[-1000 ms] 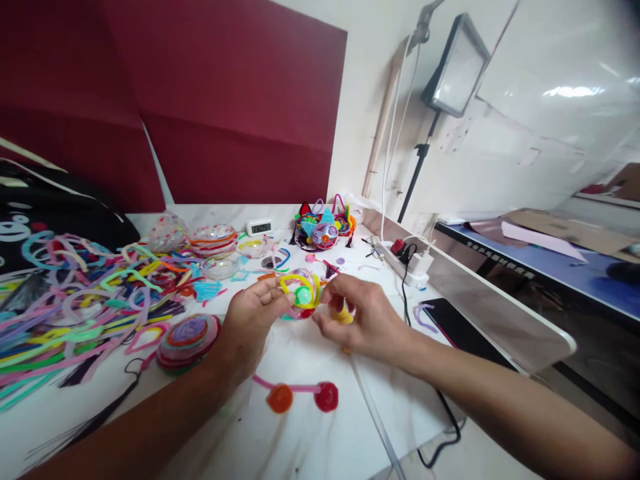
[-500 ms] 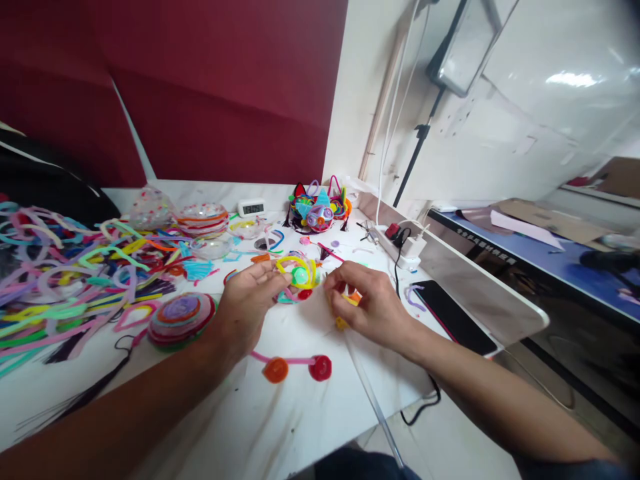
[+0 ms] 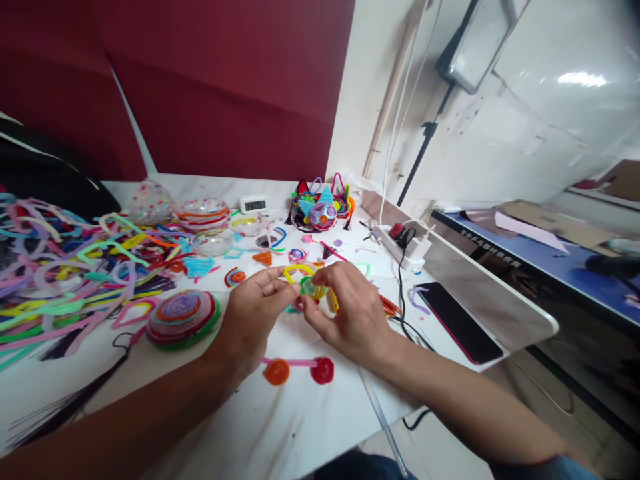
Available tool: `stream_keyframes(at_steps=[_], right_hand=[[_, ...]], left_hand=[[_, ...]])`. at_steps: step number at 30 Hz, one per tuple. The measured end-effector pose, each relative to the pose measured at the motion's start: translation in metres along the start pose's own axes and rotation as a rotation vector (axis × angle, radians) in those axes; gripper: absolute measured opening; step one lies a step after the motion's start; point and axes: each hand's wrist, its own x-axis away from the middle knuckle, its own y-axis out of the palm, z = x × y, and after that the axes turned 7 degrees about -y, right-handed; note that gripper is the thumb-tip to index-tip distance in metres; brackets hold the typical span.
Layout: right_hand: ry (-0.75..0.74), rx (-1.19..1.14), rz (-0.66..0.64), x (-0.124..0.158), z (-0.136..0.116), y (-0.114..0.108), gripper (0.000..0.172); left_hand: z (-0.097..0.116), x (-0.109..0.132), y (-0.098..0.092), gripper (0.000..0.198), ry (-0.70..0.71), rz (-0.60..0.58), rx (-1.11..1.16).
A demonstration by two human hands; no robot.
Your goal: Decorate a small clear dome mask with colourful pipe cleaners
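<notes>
- Clock centred on the yellow loop (image 3: 295, 269), 12 = straight ahead. Loop sits between both hands, over the white surface (image 3: 260, 427); can't tell if it touches down.
- Left hand (image 3: 250, 320), 7–8 o'clock: thumb and forefinger pinching the loop's left side.
- Right hand (image 3: 353, 310), 4 o'clock: fingers curled, tips at the green centre (image 3: 309, 287) of the loop. Can't tell if they pinch it or only touch.
- Step in hand, my read: close two-hand work on the loop's middle. Calls for a steady left pinch and light right fingertips; loop looks bendy, likely to squash if squeezed.
- Yellow piece (image 3: 333, 301) just beside the right fingers, mostly hidden, can't say whether held.
- Clear rod (image 3: 383, 417) at 5: straight, glossy, looks like plastic.
- 6 o'clock: orange disc (image 3: 277, 372) and red disc (image 3: 323, 371), tight flat coils, joined by a fuzzy pink stem (image 3: 301, 363).
- 8 o'clock: striped dome (image 3: 183, 317), fuzzy rings, purple at the crown, green at the base.
- 9 o'clock: tangled pile of fuzzy stems (image 3: 75, 280), soft, many colours.
- Between 3 and 4: phone (image 3: 460, 323), flat, black, smooth.
</notes>
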Motion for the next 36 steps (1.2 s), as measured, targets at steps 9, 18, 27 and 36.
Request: stream_keyframes(at_steps=[9,18,27,36], right_hand=[[0.009,-0.032,-0.012,0.0007,-0.0008,-0.0007,0.005],[0.054,-0.049,-0.041,0.0015,-0.0018,-0.0016,0.007],[0.129,-0.127,-0.073,-0.0009,-0.0009,-0.0032,0.015],[0.126,-0.132,-0.067,0.0009,-0.001,-0.0032,0.016]], left_hand=[[-0.0008,0.0025,0.0002,0.057,0.026,0.033,-0.032],[0.0016,0.0052,0.0014,0.061,0.05,0.005,-0.053],[0.0012,0.0024,0.0003,0.061,0.0,-0.013,-0.016],[0.0022,0.0009,-0.0011,0.059,0.04,-0.051,-0.088]])
